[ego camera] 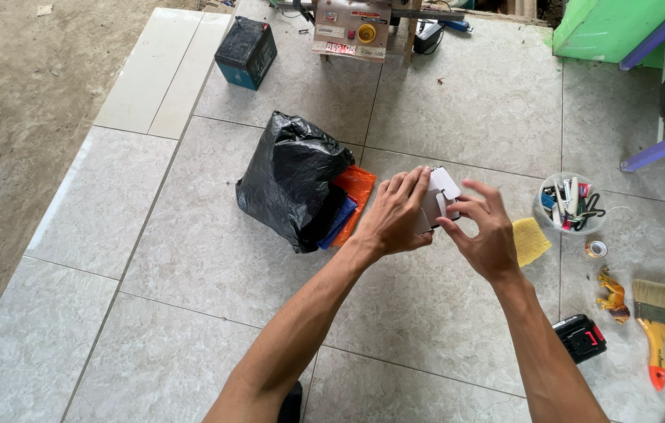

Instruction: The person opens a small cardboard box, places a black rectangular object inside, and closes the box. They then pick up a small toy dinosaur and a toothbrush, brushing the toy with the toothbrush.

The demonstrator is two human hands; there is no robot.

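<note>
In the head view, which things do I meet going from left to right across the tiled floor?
Black plastic bag → orange packet → left hand → small white box → right hand → yellow sponge → clear bowl of small tools → paintbrush.

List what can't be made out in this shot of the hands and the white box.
- Head view: white box, mostly covered by the left hand and right hand; its contents cannot be seen.
- Black plastic bag: opaque, contents hidden; the orange sheet is partly under it.
- Clear bowl: its small tools are too small to tell apart.
- Green furniture: cut off by the top edge.
</note>
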